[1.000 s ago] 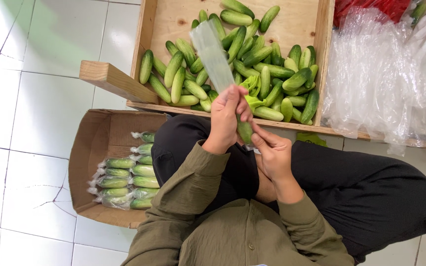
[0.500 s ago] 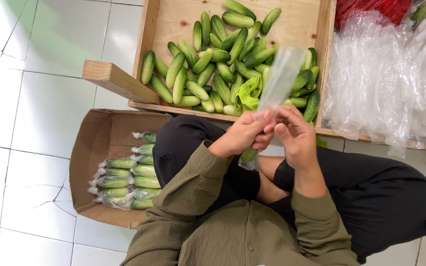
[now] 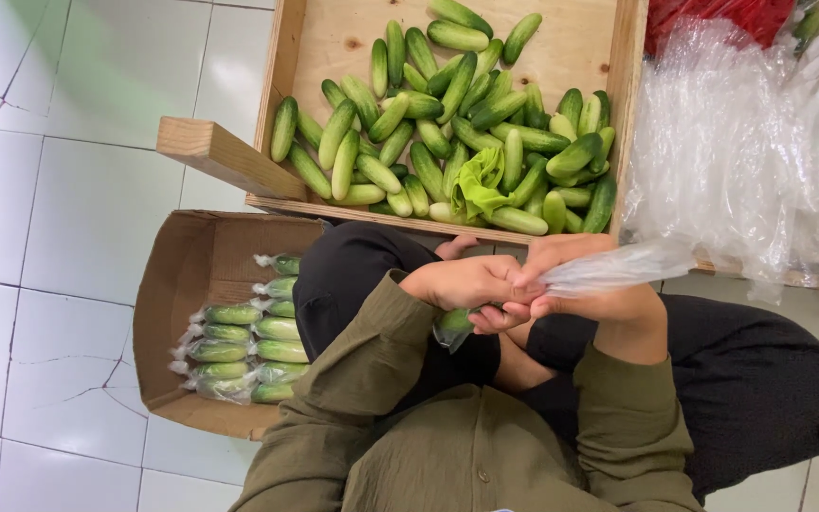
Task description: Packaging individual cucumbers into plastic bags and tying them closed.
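Left hand (image 3: 466, 282) and right hand (image 3: 585, 284) meet over lap, fingers closed together on neck of clear plastic bag (image 3: 618, 268); bag tail extends right. Bagged cucumber (image 3: 455, 322) hangs below left hand, between knees. Wooden crate (image 3: 282, 66) of loose cucumbers (image 3: 447, 133) ahead. Cardboard box (image 3: 177, 284) at left holds wrapped cucumbers (image 3: 239, 346).

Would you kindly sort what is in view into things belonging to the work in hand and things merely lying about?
In hand:
left hand
right hand
cucumber
clear bag
wooden crate
cardboard box

Lying about:
heap of clear plastic
wood block
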